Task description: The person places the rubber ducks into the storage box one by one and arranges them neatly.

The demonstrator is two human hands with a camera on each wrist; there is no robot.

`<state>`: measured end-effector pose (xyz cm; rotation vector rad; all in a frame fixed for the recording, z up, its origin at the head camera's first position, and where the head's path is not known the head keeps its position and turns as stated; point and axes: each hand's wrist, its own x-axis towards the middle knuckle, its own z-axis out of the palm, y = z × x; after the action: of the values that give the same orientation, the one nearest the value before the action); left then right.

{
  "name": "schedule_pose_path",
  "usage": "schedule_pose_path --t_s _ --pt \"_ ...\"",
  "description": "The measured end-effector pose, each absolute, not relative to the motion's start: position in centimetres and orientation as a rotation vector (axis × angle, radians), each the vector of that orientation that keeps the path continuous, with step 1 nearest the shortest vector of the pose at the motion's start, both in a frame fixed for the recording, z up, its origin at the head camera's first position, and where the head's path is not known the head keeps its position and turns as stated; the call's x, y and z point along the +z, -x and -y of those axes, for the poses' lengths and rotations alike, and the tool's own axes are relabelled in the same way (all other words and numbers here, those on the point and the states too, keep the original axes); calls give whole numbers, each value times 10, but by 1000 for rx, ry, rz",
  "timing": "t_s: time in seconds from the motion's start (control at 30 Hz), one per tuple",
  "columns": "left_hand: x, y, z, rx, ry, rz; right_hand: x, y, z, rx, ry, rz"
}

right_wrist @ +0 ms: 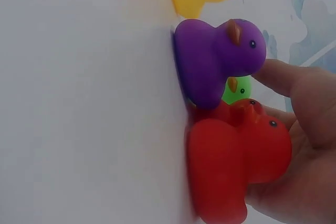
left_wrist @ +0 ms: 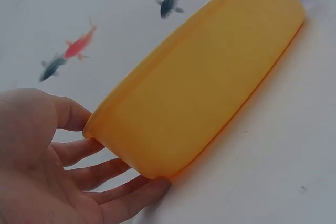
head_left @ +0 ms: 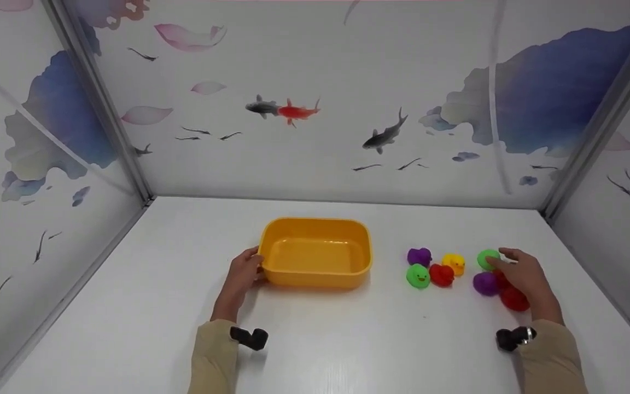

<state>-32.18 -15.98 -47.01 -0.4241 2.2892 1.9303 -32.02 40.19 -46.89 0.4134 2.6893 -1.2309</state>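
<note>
My left hand (head_left: 245, 271) holds the left end of a yellow-orange plastic basin (head_left: 315, 280). In the left wrist view, its fingers spread over the end wall from rim to base. My right hand (head_left: 525, 273) reaches over a group of toy ducks, thumb and forefinger at a green duck (head_left: 487, 258). Below that hand are a purple duck (head_left: 485, 284) and a red duck (head_left: 514, 299). Another red duck (right_wrist: 210, 111) is mostly hidden behind the front one. In the right wrist view, a fingertip overlaps the edge of the purple duck's head.
Between basin and right hand sits a second cluster: a purple duck (head_left: 419, 256), a green duck (head_left: 418, 276), a red duck (head_left: 442, 275) and a yellow duck (head_left: 454, 264). Printed panels (head_left: 315, 164) wall the white table (head_left: 348, 339) at the back and sides.
</note>
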Motion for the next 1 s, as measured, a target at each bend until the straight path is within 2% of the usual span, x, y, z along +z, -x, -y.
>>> schedule_pose_path --t_s 0.63,1.0 --pt "-470 319 159 1920 462 -2256 -467 320 -398 -1236 -469 -2678" --pt "-467 319 160 1929 393 -2269 -464 323 -396 -1277 -465 -2732"
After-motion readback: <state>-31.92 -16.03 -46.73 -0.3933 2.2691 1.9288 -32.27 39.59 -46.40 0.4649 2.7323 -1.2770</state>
